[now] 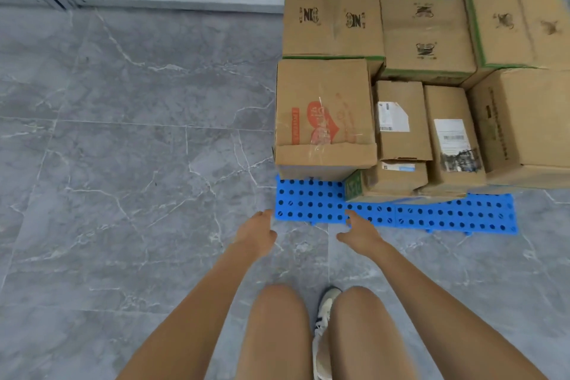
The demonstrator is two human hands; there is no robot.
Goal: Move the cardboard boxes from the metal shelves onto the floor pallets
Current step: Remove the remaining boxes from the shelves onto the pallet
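Head view looks steeply down; pallet (462, 216) close ahead

Bright blue pallet (462, 216) dotted with dark holes, brown cardboard boxes (425, 37), one box (324, 114) printed red-orange, grey white-veined marble floor (123, 133).

Both bare arms reach forward and down from the bottom of the view, nearly straight and converging slightly. The left hand (257, 234) hangs palm-down with fingers loosely curled, holding nothing. The right hand (359, 233) is also empty, its fingers relaxed and pointing ahead, thumb spread inward. The hands are apart from each other. Bare knees show below them.
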